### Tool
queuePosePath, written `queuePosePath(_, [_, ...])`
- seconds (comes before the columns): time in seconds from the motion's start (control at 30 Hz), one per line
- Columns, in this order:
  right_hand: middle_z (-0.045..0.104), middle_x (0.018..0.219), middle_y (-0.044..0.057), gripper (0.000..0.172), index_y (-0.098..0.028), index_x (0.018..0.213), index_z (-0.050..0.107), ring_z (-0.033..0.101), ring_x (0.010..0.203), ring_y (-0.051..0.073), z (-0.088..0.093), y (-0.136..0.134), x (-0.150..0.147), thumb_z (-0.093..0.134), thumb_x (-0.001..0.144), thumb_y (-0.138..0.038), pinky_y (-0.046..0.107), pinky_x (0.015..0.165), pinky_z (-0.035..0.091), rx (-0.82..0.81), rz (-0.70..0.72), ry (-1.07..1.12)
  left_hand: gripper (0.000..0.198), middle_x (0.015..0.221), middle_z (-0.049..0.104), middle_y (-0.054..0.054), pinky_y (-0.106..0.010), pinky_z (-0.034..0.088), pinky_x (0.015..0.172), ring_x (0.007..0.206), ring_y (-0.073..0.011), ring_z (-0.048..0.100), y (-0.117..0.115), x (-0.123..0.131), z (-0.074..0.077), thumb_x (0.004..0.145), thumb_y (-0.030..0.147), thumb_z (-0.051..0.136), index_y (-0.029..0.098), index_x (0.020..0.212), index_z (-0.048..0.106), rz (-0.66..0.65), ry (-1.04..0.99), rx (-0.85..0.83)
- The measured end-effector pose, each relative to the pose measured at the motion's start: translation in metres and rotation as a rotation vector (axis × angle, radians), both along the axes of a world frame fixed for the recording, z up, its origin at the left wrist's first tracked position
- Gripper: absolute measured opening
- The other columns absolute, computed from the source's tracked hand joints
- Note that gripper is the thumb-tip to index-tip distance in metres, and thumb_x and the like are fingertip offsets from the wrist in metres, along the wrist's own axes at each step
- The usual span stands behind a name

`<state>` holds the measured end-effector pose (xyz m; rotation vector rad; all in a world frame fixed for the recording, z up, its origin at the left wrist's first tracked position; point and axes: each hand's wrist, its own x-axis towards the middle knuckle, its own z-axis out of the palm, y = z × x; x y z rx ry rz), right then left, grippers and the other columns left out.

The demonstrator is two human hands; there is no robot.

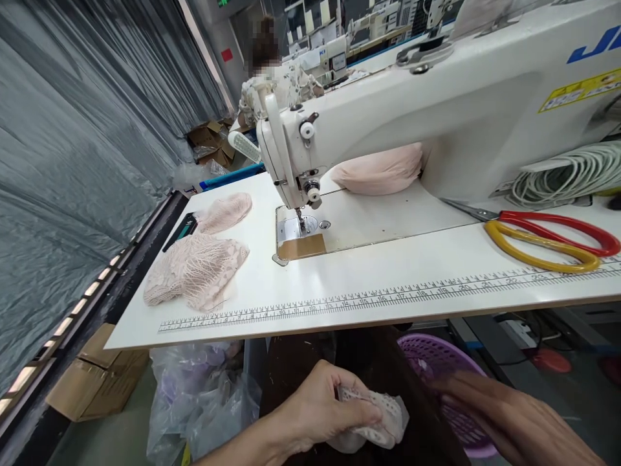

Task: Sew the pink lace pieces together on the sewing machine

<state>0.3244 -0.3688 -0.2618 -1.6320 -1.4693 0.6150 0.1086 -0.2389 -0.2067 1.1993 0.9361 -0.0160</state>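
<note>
In my lap, below the table edge, my left hand [334, 404] is closed on a folded piece of pale lace fabric [391, 414], thumb on top. My right hand [475, 395] is off to the right over a purple plastic basket [436, 346], smeared by motion, so its fingers are unclear. On the table's left side lie more pale pink lace pieces [196, 268] and a smooth pink piece [226, 212]. A white sewing machine [291, 155] stands above my hands, its needle area holding no fabric that I can see.
Scissors [543, 239] with red and yellow handles lie at the right of the table [388, 272], which has a printed ruler along its front. Pink fabric [378, 169] sits behind the needle. Plastic bags [198, 388] and a cardboard box [99, 372] are below left. Another person [276, 84] sits beyond.
</note>
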Motion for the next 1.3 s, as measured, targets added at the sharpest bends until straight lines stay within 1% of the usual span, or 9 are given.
queuePosePath(0.2, [0.062,0.075,0.002,0.019,-0.025,0.082,0.063,0.06,0.064,0.013,0.043,0.027,-0.041,0.046,0.091,-0.02,0.021,0.055,0.047,0.048,0.332,-0.028,0.031,0.053,0.049,0.002,-0.02,0.027,0.048,0.05,-0.0066,0.038,-0.006,0.009,0.004,0.059,0.038,0.073,0.009,0.061,0.062,-0.011,0.04,0.047])
queuePosePath(0.4, [0.059,0.07,0.001,0.023,-0.024,0.077,0.057,0.055,0.058,0.013,0.05,0.033,-0.054,0.039,0.09,-0.017,0.023,0.051,0.042,0.047,0.336,-0.204,0.033,0.05,0.047,0.003,-0.02,0.028,0.047,0.049,-0.0065,0.038,-0.01,0.007,0.001,0.059,0.039,0.072,0.01,0.056,0.057,-0.029,0.046,0.068])
queuePosePath(0.5, [0.059,0.071,0.001,0.022,-0.024,0.078,0.053,0.056,0.058,0.013,0.03,0.027,-0.039,0.036,0.091,-0.019,0.024,0.052,0.044,0.003,0.283,-0.189,0.035,0.053,0.051,0.002,-0.02,0.03,0.049,0.051,-0.0075,0.041,-0.009,0.005,0.001,0.059,0.043,0.072,0.009,0.061,0.062,-0.049,0.071,0.086])
queuePosePath(0.67, [0.068,0.07,0.011,0.029,-0.024,0.07,0.063,0.064,0.057,0.026,-0.039,-0.001,0.016,0.039,0.087,-0.027,0.036,0.051,0.048,-0.054,-0.006,-0.368,0.03,0.055,0.053,0.001,-0.02,0.032,0.052,0.055,-0.0091,0.043,-0.006,0.001,0.001,0.059,0.039,0.072,0.009,0.062,0.065,-0.035,0.075,0.095])
queuePosePath(0.77, [0.071,0.076,0.017,0.035,-0.022,0.068,0.069,0.067,0.065,0.035,-0.049,-0.015,0.023,0.043,0.085,-0.037,0.048,0.06,0.049,-0.078,-0.082,-0.384,0.029,0.056,0.052,0.001,-0.021,0.033,0.054,0.055,-0.0093,0.042,-0.006,-0.001,-0.002,0.059,0.038,0.073,0.01,0.063,0.066,-0.04,0.058,0.082])
queuePosePath(0.83, [0.068,0.111,0.011,0.032,-0.027,0.102,0.068,0.062,0.101,0.035,-0.033,-0.011,0.007,0.058,0.079,-0.047,0.047,0.085,0.046,-0.149,-0.08,-0.169,0.031,0.057,0.052,0.0,-0.021,0.033,0.054,0.055,-0.0093,0.042,-0.008,-0.001,-0.002,0.058,0.038,0.073,0.009,0.065,0.066,-0.042,0.041,0.065])
queuePosePath(0.9, [0.066,0.115,0.004,0.054,-0.032,0.117,0.06,0.057,0.11,0.029,-0.008,0.002,-0.015,0.071,0.068,-0.051,0.037,0.091,0.043,-0.28,0.02,0.245,0.032,0.057,0.052,0.0,-0.021,0.032,0.053,0.054,-0.0088,0.041,-0.009,0.0,-0.001,0.059,0.039,0.073,0.009,0.067,0.067,-0.036,0.029,0.062])
queuePosePath(1.07, [0.052,0.059,-0.004,0.026,-0.018,0.064,0.061,0.048,0.061,0.013,0.03,0.043,-0.053,0.072,0.062,-0.041,0.022,0.056,0.035,-0.533,0.31,0.657,0.037,0.06,0.054,0.0,-0.02,0.032,0.054,0.057,-0.009,0.042,-0.007,-0.004,0.004,0.069,0.044,0.069,0.008,0.074,0.069,-0.018,-0.036,0.168])
queuePosePath(1.3, [0.038,0.059,-0.006,0.037,-0.019,0.059,0.046,0.035,0.06,0.011,0.025,0.04,-0.051,0.066,0.07,-0.047,0.022,0.055,0.026,-0.516,0.311,0.687,0.038,0.077,0.057,-0.004,-0.021,0.037,0.066,0.071,-0.0129,0.051,0.001,-0.011,0.002,0.084,0.045,0.057,0.01,0.077,0.07,-0.038,-0.145,0.406])
